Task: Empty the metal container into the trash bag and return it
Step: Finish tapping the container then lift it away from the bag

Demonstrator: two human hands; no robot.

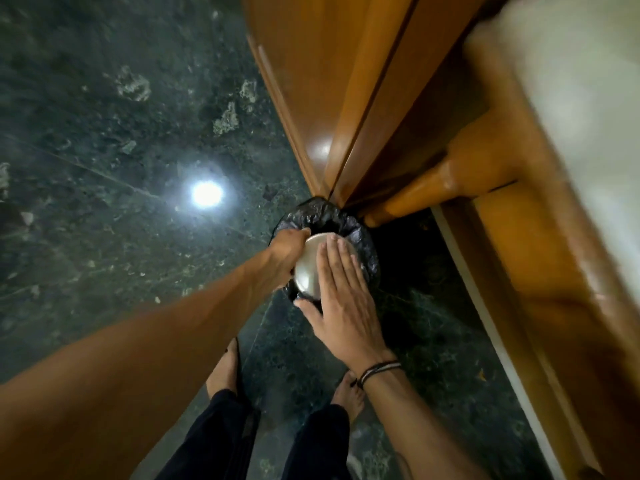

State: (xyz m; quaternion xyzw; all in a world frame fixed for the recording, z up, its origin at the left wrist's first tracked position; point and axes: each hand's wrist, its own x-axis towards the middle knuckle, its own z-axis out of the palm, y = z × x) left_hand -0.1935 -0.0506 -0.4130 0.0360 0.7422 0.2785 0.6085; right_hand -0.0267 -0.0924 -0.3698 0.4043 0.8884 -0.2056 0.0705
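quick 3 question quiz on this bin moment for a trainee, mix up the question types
1. True or false: the metal container is held bottom-up over the black trash bag.
2. Which hand lies flat on the container's base? A) left hand B) right hand
3. Fill in: the bag sits on the dark floor beside the wooden ____.

Key: 1 true; 2 B; 3 furniture

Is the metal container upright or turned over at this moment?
Turned over. The metal container shows its smooth rounded base, right hand flat on it, left hand gripping its edge, over the black trash bag.
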